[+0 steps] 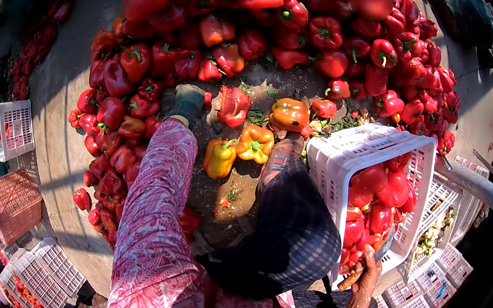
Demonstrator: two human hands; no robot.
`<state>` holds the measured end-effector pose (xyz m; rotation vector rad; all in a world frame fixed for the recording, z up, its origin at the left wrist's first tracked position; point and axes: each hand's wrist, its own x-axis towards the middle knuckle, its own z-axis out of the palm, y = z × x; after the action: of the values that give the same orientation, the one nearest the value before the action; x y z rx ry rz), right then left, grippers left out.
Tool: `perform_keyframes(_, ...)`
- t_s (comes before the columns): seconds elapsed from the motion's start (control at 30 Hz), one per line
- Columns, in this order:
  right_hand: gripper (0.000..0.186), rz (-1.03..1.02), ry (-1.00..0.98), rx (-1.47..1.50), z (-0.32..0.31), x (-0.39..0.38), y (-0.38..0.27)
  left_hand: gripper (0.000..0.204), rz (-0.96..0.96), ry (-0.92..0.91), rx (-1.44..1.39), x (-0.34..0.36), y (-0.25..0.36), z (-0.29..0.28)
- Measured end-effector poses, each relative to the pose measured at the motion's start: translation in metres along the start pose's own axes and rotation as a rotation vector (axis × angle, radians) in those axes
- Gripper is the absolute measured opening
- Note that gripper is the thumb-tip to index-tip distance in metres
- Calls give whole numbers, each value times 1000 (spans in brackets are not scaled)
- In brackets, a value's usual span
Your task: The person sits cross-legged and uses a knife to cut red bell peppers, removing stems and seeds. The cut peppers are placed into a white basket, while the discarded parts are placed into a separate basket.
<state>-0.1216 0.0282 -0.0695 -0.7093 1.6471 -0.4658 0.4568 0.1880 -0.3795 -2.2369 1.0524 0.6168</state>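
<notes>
Red bell peppers [374, 183] may spill from the white plastic crate [326, 178], frame right, if your right hand [367, 277], both grips unclear, jolts it.

Dressed in pink paisley and dark check

Wears pink-and-white paisley-printed sleeves [159, 183], a grey-green knitted glove [188, 105] on the left hand [188, 100] and dark blue checked trousers [302, 225] with thin pale lines; leaves the right hand [370, 275] bare
</notes>
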Motion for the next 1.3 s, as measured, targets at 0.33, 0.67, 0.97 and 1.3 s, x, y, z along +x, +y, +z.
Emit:
perform_keyframes(0.33,37,-78,-283,-78,35,-23,-1,33,52,-8,-1827,-118,29,-63)
perform_keyframes(0.67,27,-861,-410,-344,50,-83,-91,27,970,21,-1693,-301,161,-355)
perform_keyframes(0.97,16,-1110,-71,-336,-50,-69,-79,25,1052,-11,-1361,-386,298,-368)
perform_keyframes(1.3,18,-866,-153,-383,-93,-32,-23,22,913,77,-1679,-374,367,-337)
